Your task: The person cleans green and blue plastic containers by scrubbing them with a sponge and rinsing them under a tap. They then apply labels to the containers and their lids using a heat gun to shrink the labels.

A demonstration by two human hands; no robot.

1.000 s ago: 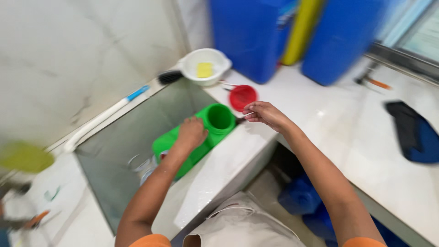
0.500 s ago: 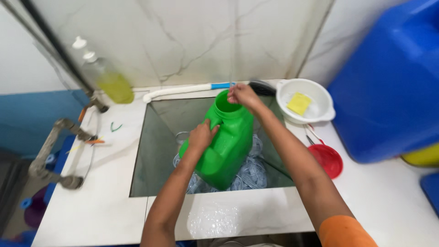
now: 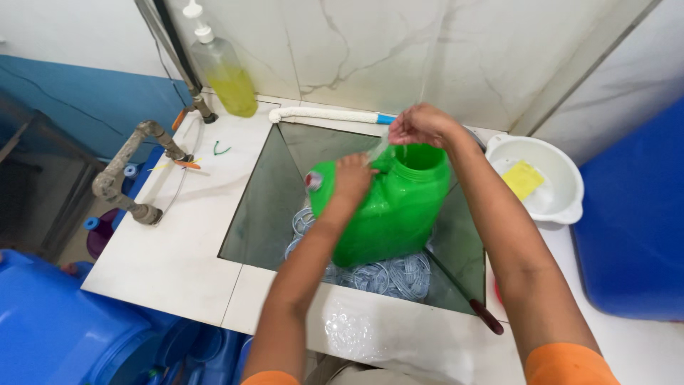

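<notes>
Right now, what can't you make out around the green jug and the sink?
- Head view: the base of the green jug is hidden by its own body and the left hand.
- What the right hand pinches at the jug's mouth: too small and blurred.
- Sink bottom: covered by the jug and pale plastic rings.
- White bowl: the near side is behind the right forearm.

Looking down through the head cam, all I've got of the body is two bare forearms running up to the left hand (image 3: 353,178) and right hand (image 3: 420,125). No gloves, no watch, no rings that I can make out. Short bright orange fabric sleeves (image 3: 566,363) peek in at the bottom edge, one on each arm, plain with no print.
</notes>
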